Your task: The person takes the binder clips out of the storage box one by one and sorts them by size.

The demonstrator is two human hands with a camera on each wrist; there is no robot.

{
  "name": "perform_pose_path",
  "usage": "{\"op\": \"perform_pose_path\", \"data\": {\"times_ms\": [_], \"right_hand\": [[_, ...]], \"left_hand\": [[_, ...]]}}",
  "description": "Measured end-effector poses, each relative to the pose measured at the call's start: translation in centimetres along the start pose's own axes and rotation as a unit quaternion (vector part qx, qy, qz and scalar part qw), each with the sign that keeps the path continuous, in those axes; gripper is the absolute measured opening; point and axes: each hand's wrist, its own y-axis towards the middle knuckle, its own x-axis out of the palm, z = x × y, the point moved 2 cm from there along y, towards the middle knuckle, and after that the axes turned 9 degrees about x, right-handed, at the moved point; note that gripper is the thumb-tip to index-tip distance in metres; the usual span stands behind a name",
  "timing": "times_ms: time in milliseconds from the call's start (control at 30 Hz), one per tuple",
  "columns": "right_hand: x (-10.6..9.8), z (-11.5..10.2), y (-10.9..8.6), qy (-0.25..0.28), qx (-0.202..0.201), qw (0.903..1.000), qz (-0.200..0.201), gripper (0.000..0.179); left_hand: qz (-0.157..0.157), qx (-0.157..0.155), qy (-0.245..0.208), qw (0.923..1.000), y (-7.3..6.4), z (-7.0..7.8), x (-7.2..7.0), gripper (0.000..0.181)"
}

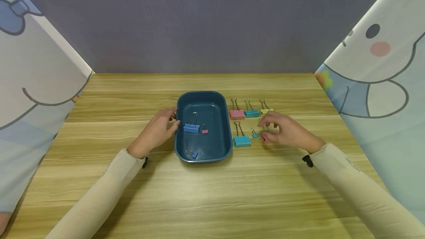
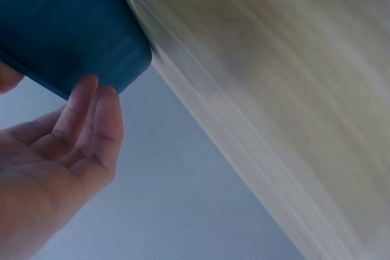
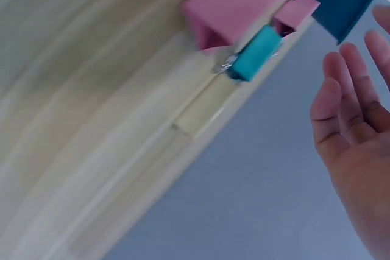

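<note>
My left hand [image 1: 156,130] is at the left rim of a dark blue tray [image 1: 226,128], its fingers lightly bent and touching the outer wall. A blue binder clip [image 1: 191,128], a small pink binder clip [image 1: 204,131] and a small blue binder clip [image 1: 194,155] lie in the tray. Over a pink binder clip [image 1: 265,138] at the right hovers my right hand [image 1: 287,130], fingers and thumb apart. In the right wrist view, that hand's fingers [image 3: 327,98] hold nothing and stand apart from the large pink clip [image 3: 241,4].
Behind the right hand lie a pink clip [image 1: 237,114], a teal clip [image 1: 252,113] and a yellow clip [image 1: 266,112]. A large turquoise clip [image 1: 242,141] and a tiny one [image 1: 255,135] lie between tray and right hand. A grey panel [image 1: 206,28] borders the wooden table [image 1: 212,202].
</note>
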Motion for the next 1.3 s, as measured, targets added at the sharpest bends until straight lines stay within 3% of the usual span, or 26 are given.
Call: {"op": "perform_pose_path", "data": {"times_ms": [267, 600, 900, 1100, 1300], "right_hand": [[0.1, -3.2, 1.9, 0.005, -0.054, 0.998, 0.032, 0.028], [1.6, -6.0, 5.3, 0.014, -0.083, 0.9965, 0.0, 0.025], [3.3, -8.0, 8.4, 0.012, -0.067, 0.9971, -0.034, 0.023], [5.4, -9.1, 10.5, -0.011, -0.066, 0.9938, -0.09, 0.025], [6.9, -10.0, 11.8, -0.031, -0.034, 0.9906, -0.129, 0.023]], "left_hand": [[0.004, 0.001, 0.006, 1.0, 0.1, 0.1, 0.0, 0.051], [0.006, 0.009, 0.007, 0.9999, 0.2, 0.2, 0.0, 0.05], [0.003, 0.008, 0.001, 1.0, 0.4, 0.4, 0.1, 0.05], [0.006, 0.009, 0.003, 0.9999, 0.5, 0.4, 0.1, 0.05], [0.007, 0.013, 0.001, 0.9999, 0.5, 0.5, 0.2, 0.05]]}}
